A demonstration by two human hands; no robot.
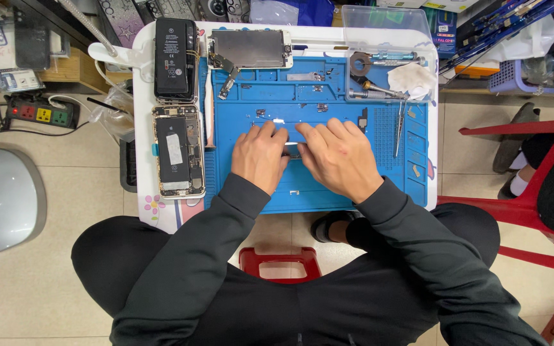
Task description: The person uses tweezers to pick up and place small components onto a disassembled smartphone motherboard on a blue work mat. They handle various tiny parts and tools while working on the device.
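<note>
**A small part held between both hands on the repair mat**

A small pale strip-like part (292, 148) is pinched at the middle of the blue work mat (328, 192), between the left hand (261, 157) and the right hand (338, 159). Both sets of fingers are curled inward and nearly closed, the fingertips brought close together over the part; what kind of part it is cannot be told, since most of it is covered. The hands are rested low on the mat, seemingly so that the fine work is steadied.

An opened phone body (178, 152) is laid on the white table (141, 96) just left of the mat, its inner parts facing up, and a black battery pack (175, 59) is set above it. A detached screen panel (249, 49) is placed at the mat's top edge. Tiny loose pieces are scattered over the mat's upper area. Tweezers (400, 128) and other metal tools are kept at the right, near a white cloth (411, 80), within easy reach. A red stool (279, 263) is seen between the knees
</note>
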